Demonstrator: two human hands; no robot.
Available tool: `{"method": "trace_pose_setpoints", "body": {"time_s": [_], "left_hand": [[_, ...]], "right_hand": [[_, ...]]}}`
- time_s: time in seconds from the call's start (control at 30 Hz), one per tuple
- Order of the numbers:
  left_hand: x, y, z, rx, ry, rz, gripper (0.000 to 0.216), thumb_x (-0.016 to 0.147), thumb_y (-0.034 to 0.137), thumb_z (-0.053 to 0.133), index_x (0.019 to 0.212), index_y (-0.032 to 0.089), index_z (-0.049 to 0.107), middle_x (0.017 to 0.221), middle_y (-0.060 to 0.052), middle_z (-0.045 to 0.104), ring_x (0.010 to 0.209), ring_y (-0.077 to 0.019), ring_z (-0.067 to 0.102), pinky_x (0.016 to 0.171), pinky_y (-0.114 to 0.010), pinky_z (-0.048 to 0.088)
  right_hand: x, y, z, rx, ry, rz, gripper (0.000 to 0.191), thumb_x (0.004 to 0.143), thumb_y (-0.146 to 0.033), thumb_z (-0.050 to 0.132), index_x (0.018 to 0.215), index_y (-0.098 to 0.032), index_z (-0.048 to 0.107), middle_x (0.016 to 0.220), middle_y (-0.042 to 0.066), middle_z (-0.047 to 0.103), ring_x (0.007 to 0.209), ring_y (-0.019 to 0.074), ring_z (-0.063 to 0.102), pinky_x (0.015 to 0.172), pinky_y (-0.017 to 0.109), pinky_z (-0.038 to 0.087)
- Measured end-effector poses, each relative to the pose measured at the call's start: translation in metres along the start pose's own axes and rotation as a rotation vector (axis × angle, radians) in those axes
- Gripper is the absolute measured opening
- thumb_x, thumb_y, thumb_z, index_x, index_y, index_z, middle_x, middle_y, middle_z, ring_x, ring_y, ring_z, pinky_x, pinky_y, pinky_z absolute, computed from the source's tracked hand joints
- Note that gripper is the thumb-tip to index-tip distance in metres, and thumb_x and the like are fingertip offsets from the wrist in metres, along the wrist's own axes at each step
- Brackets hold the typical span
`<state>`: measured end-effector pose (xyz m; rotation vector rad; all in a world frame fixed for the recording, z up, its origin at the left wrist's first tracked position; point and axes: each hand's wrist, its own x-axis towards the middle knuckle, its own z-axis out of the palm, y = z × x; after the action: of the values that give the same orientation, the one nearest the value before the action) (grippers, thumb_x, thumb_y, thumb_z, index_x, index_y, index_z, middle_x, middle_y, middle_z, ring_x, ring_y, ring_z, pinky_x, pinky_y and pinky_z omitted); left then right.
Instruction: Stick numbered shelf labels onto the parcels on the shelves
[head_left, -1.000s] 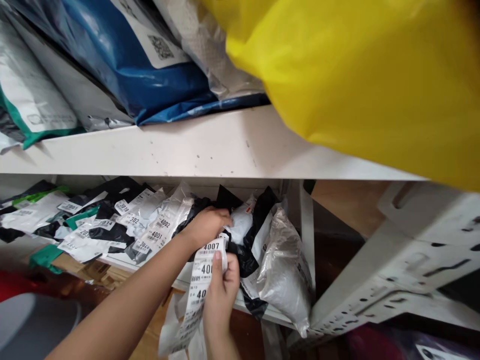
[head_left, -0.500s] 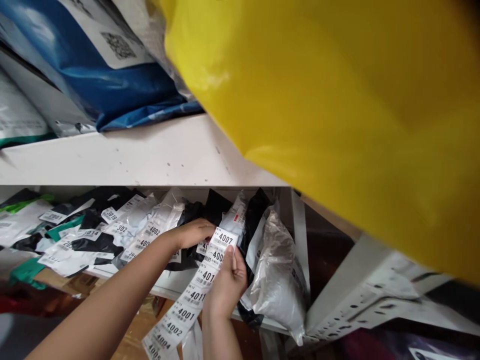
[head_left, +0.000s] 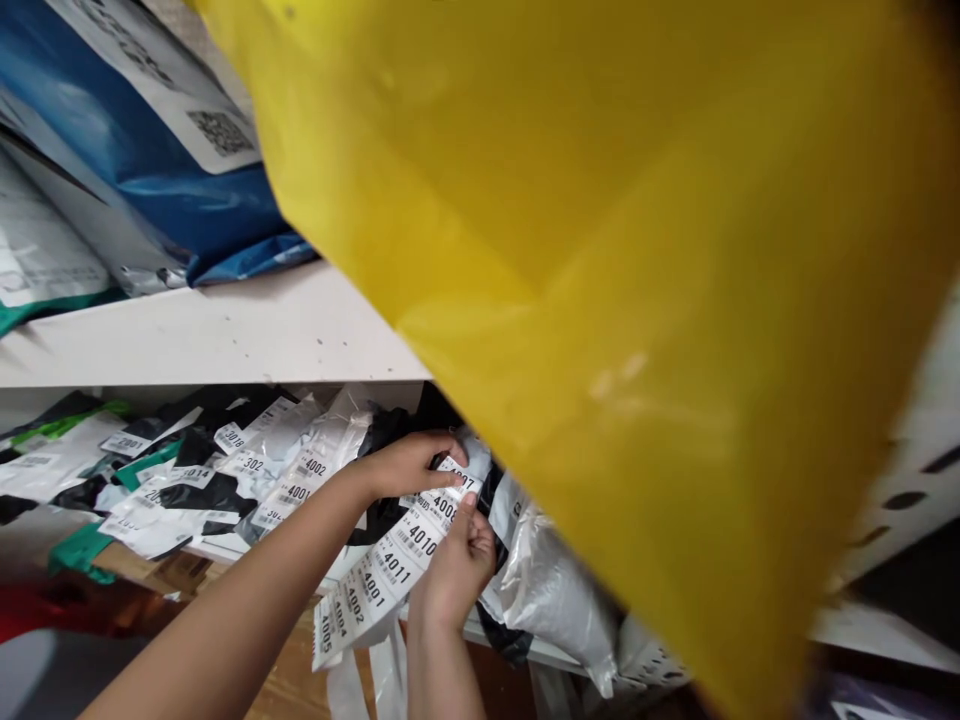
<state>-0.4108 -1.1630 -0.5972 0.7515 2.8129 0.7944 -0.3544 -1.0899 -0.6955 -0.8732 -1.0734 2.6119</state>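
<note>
A strip of white number labels (head_left: 396, 568) hangs in a curve toward the lower left, printed with numbers such as 4010, 4011 and 4001. My right hand (head_left: 459, 555) grips its right edge between thumb and fingers, near the top. My left hand (head_left: 409, 465) reaches across from the left, its thumb and fingers closed at the label on the strip's upper end, partly covering the number. Just behind the hands stand bagged parcels, among them a silvery-white plastic parcel (head_left: 559, 590) to the right.
Labelled parcels (head_left: 304, 465) crowd the lower shelf to the left. Above runs a white shelf edge (head_left: 225, 335), with a blue parcel (head_left: 187, 190) on it. A large yellow plastic bag (head_left: 585, 250) fills the upper right, close to the camera. Perforated metal (head_left: 892, 500) shows at right.
The yellow bag covers more of the view, lower and further left. My left hand has moved right onto the top label, and the strip's lower end has swung up and right.
</note>
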Motion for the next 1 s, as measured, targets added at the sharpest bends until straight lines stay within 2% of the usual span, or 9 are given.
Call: {"method": "trace_pose_setpoints", "body": {"time_s": [0.17,0.27,0.4,0.47,0.57,0.73,0.83,0.93,1.0], "left_hand": [[0.013,-0.005,0.002,-0.096,0.089,-0.135,0.030,0.076,0.031,0.064,0.102,0.016,0.067,0.095,-0.005,0.069,0.087,-0.0183,0.059,0.079,-0.027,0.044],[0.020,-0.010,0.011,-0.126,0.101,-0.161,0.025,0.074,0.028,0.065,0.094,0.015,0.069,0.086,-0.004,0.069,0.081,-0.0176,0.060,0.075,-0.026,0.044],[0.020,-0.016,0.021,-0.146,0.105,-0.136,0.020,0.078,0.027,0.060,0.090,0.014,0.069,0.087,-0.005,0.070,0.082,-0.0168,0.061,0.077,-0.026,0.045],[0.019,-0.017,0.023,-0.142,0.109,-0.124,0.019,0.080,0.028,0.058,0.089,0.015,0.069,0.088,-0.005,0.070,0.083,-0.0166,0.061,0.077,-0.025,0.045],[0.017,-0.018,0.025,-0.114,0.108,-0.108,0.018,0.081,0.026,0.056,0.086,0.015,0.070,0.088,-0.005,0.071,0.084,-0.0167,0.062,0.078,-0.025,0.045],[0.018,-0.017,0.025,-0.041,0.114,-0.092,0.017,0.082,0.025,0.056,0.083,0.017,0.071,0.087,-0.005,0.070,0.084,-0.0176,0.062,0.080,-0.027,0.045],[0.018,-0.013,0.022,0.005,0.129,-0.089,0.012,0.080,0.021,0.059,0.082,0.018,0.070,0.092,-0.006,0.066,0.091,-0.0194,0.061,0.088,-0.029,0.044],[0.010,0.002,0.022,0.207,0.292,-0.189,0.019,0.073,0.015,0.067,0.092,0.016,0.066,0.114,-0.011,0.056,0.106,-0.0258,0.055,0.097,-0.036,0.041],[-0.004,0.019,0.029,0.405,0.458,-0.257,0.025,0.073,0.013,0.066,0.097,0.016,0.061,0.119,-0.013,0.050,0.107,-0.0289,0.053,0.094,-0.040,0.043]], "right_hand": [[0.002,-0.001,0.000,0.096,-0.099,0.078,0.055,0.058,-0.056,0.073,0.091,-0.013,0.062,0.089,0.013,0.074,0.084,0.0264,0.069,0.072,0.034,0.055],[0.003,-0.002,0.000,0.063,-0.056,0.091,0.051,0.056,-0.057,0.075,0.081,-0.013,0.064,0.077,0.011,0.074,0.074,0.0251,0.069,0.064,0.032,0.054],[0.000,-0.006,-0.001,0.043,-0.062,0.149,0.044,0.061,-0.057,0.073,0.064,-0.016,0.060,0.059,0.006,0.071,0.058,0.0205,0.066,0.049,0.027,0.049],[-0.002,-0.007,-0.004,0.077,-0.157,0.182,0.042,0.060,-0.052,0.077,0.076,-0.014,0.064,0.067,0.007,0.073,0.063,0.0217,0.068,0.054,0.028,0.052],[-0.005,-0.007,-0.012,0.066,-0.276,0.220,0.056,0.058,-0.046,0.079,0.101,-0.014,0.064,0.090,0.011,0.075,0.078,0.0272,0.071,0.067,0.035,0.056],[-0.029,0.010,-0.034,-0.012,-0.320,0.183,0.053,0.064,-0.055,0.073,0.096,-0.014,0.066,0.092,0.012,0.075,0.085,0.0278,0.069,0.072,0.034,0.056],[-0.057,0.032,-0.054,-0.027,-0.386,0.052,0.044,0.069,-0.052,0.071,0.096,-0.017,0.066,0.088,0.010,0.074,0.079,0.0254,0.068,0.067,0.033,0.056],[-0.074,0.051,-0.073,-0.074,-0.345,-0.125,0.035,0.065,-0.047,0.075,0.086,-0.020,0.067,0.085,0.008,0.072,0.077,0.0247,0.066,0.069,0.032,0.054],[-0.071,0.055,-0.083,-0.076,-0.324,-0.109,0.029,0.069,-0.043,0.072,0.086,-0.021,0.065,0.083,0.006,0.072,0.074,0.0230,0.066,0.068,0.032,0.054]]}}
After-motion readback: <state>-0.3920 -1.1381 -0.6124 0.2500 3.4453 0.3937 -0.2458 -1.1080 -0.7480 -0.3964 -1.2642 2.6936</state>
